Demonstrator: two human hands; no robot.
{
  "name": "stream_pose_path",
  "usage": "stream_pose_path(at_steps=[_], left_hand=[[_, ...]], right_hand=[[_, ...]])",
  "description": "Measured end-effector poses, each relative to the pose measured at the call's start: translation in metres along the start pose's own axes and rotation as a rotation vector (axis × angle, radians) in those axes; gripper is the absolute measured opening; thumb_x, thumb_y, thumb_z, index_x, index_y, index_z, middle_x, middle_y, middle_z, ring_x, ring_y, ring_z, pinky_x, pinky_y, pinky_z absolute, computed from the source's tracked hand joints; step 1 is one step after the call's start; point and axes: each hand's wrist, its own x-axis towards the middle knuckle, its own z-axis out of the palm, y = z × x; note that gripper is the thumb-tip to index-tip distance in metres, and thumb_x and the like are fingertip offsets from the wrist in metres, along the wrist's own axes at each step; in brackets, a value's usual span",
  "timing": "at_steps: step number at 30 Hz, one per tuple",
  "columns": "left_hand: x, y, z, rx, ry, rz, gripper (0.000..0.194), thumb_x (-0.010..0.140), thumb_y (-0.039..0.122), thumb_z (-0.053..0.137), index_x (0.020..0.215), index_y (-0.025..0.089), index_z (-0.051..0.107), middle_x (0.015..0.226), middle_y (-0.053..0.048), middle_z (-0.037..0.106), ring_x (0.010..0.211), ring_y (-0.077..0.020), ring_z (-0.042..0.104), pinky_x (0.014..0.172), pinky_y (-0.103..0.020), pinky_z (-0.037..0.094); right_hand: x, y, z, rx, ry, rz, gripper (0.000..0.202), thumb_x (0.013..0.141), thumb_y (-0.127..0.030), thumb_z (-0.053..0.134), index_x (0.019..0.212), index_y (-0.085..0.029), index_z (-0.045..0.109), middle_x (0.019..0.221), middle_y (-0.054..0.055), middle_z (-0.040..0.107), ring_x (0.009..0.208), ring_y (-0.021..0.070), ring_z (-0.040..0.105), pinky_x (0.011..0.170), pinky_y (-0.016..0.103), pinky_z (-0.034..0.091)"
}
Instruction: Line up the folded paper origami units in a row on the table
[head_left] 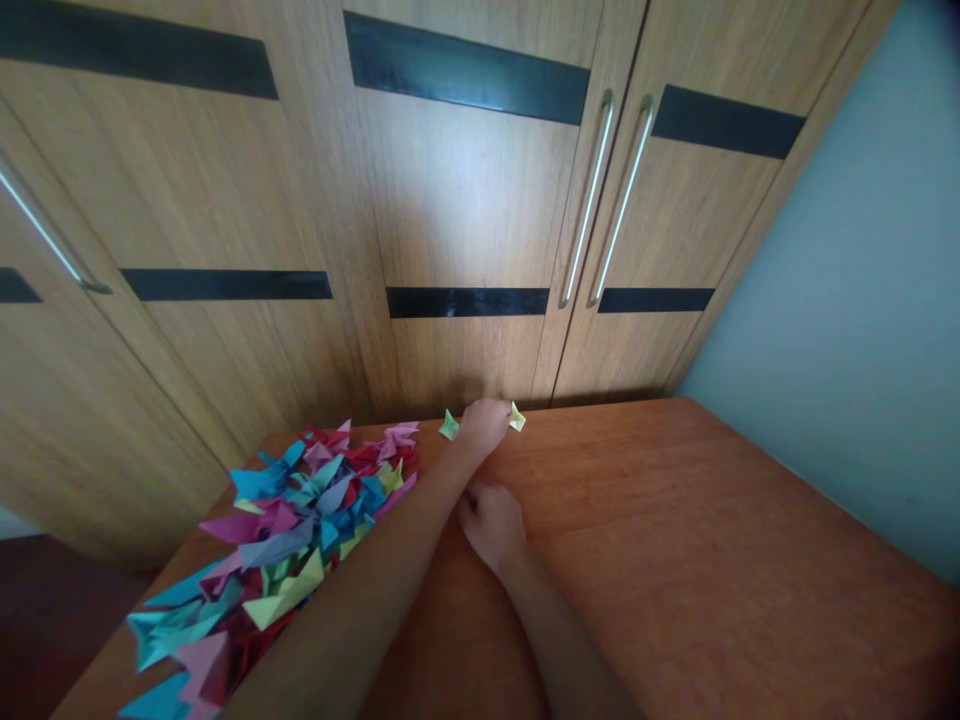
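My left hand (486,425) reaches to the far edge of the wooden table, its fingers closed at a pale yellow origami piece (517,417) that stands at its right side. Just left of that hand sits a light green origami piece (448,426). Nearer to me, my right hand (493,522) rests low over the tabletop with its fingers curled in; whatever may be inside them is hidden. A large heap of pointed, folded paper origami (277,545) in blue, pink, red, purple, green and yellow covers the table's left side, partly behind my left forearm.
The reddish-brown table (675,540) stands against a wooden wardrobe (465,220) with black strips and long metal handles (589,200). A pale blue wall (847,330) borders the right side. Dark floor (60,590) shows past the left edge.
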Motion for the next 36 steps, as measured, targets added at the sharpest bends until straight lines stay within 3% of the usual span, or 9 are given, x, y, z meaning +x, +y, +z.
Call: stream_pose_path(at_steps=[4,7,12,15,19,22,25,29,36], left_hand=[[-0.024,-0.012,-0.028,-0.007,0.067,0.000,0.021,0.085,0.028,0.050,0.087,0.020,0.069,0.088,-0.009,0.069,0.086,-0.0217,0.063,0.077,-0.031,0.046],[-0.056,-0.017,-0.055,-0.011,0.113,0.027,0.021,0.085,0.025,0.048,0.087,0.020,0.069,0.089,-0.007,0.069,0.087,-0.0201,0.063,0.079,-0.029,0.045],[-0.140,-0.035,-0.095,-0.063,0.168,0.073,0.018,0.085,0.026,0.050,0.089,0.021,0.067,0.089,-0.004,0.070,0.085,-0.0187,0.063,0.078,-0.027,0.046],[-0.205,-0.056,-0.104,-0.065,0.242,-0.037,0.022,0.084,0.030,0.052,0.100,0.022,0.065,0.100,-0.004,0.069,0.093,-0.0202,0.063,0.082,-0.029,0.048],[-0.295,-0.079,-0.092,0.021,0.343,-0.215,0.026,0.086,0.035,0.047,0.103,0.022,0.063,0.101,-0.005,0.069,0.091,-0.0203,0.065,0.080,-0.030,0.051],[-0.351,-0.083,-0.073,0.111,0.367,-0.201,0.027,0.085,0.037,0.049,0.106,0.026,0.063,0.105,-0.004,0.067,0.093,-0.0197,0.064,0.080,-0.029,0.053],[-0.389,-0.083,-0.055,0.242,0.383,-0.193,0.026,0.083,0.038,0.051,0.104,0.030,0.064,0.107,-0.002,0.067,0.093,-0.0210,0.065,0.080,-0.030,0.055],[-0.404,-0.086,-0.038,0.308,0.398,-0.220,0.028,0.085,0.038,0.049,0.107,0.029,0.063,0.108,-0.002,0.067,0.092,-0.0212,0.066,0.081,-0.031,0.055],[-0.384,-0.085,-0.021,0.167,0.375,-0.228,0.026,0.088,0.032,0.042,0.100,0.028,0.065,0.102,-0.003,0.068,0.088,-0.0201,0.067,0.077,-0.031,0.057]], right_hand=[[-0.002,-0.002,-0.001,0.028,0.014,-0.009,0.022,0.084,-0.019,0.046,0.090,-0.025,0.067,0.089,0.000,0.070,0.081,0.0140,0.062,0.068,0.021,0.038],[-0.002,-0.003,-0.001,0.017,0.002,0.005,0.023,0.085,-0.019,0.046,0.091,-0.025,0.067,0.090,0.000,0.070,0.083,0.0142,0.062,0.068,0.020,0.038],[-0.004,-0.003,-0.002,0.022,-0.030,-0.032,0.022,0.086,-0.020,0.044,0.088,-0.023,0.066,0.088,0.001,0.069,0.082,0.0139,0.061,0.070,0.020,0.038],[-0.007,-0.003,-0.002,0.005,-0.058,-0.072,0.023,0.086,-0.021,0.044,0.082,-0.022,0.066,0.084,0.002,0.068,0.080,0.0143,0.060,0.069,0.021,0.037],[-0.014,-0.006,-0.002,0.001,-0.155,-0.198,0.020,0.083,-0.021,0.046,0.081,-0.022,0.065,0.079,0.001,0.065,0.075,0.0139,0.057,0.066,0.021,0.036],[-0.020,-0.009,-0.005,0.047,-0.247,-0.291,0.019,0.081,-0.020,0.048,0.087,-0.023,0.065,0.078,0.000,0.064,0.073,0.0133,0.056,0.066,0.021,0.036],[-0.024,-0.012,-0.006,0.071,-0.308,-0.327,0.019,0.078,-0.019,0.049,0.087,-0.023,0.065,0.077,0.000,0.063,0.071,0.0130,0.055,0.065,0.021,0.037],[-0.026,-0.015,-0.006,0.082,-0.340,-0.315,0.021,0.074,-0.017,0.052,0.089,-0.022,0.065,0.077,0.000,0.063,0.072,0.0131,0.055,0.066,0.020,0.037],[-0.028,-0.019,-0.008,0.064,-0.313,-0.298,0.024,0.074,-0.016,0.053,0.093,-0.024,0.066,0.078,-0.001,0.063,0.073,0.0131,0.055,0.067,0.020,0.037]])
